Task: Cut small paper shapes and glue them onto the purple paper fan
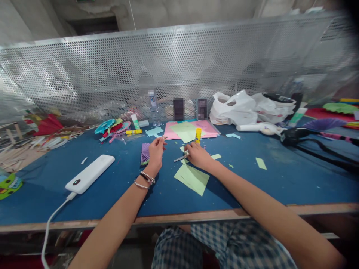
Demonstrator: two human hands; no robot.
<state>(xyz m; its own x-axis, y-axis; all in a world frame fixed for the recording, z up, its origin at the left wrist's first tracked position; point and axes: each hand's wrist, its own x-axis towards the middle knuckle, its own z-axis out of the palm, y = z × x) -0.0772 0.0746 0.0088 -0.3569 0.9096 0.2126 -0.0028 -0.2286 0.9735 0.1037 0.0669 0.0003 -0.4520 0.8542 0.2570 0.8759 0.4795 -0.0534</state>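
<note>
My left hand is raised just above the table, thumb and fingers pinched together around something too small to make out. Beside it lies a purple folded paper fan with green along its lower edge. Low over the table, the curled fingers of my right hand close on a tool with a short metal blade; its handle is mostly hidden. A yellow glue stick stands upright right behind that hand. In front of it lies a light green paper sheet, with smaller green scraps around.
Pink paper sheets lie farther back, near a water bottle. A white power bank with a cable is at left. Colourful paper flowers sit behind it. White plastic bags and black straps occupy the right side.
</note>
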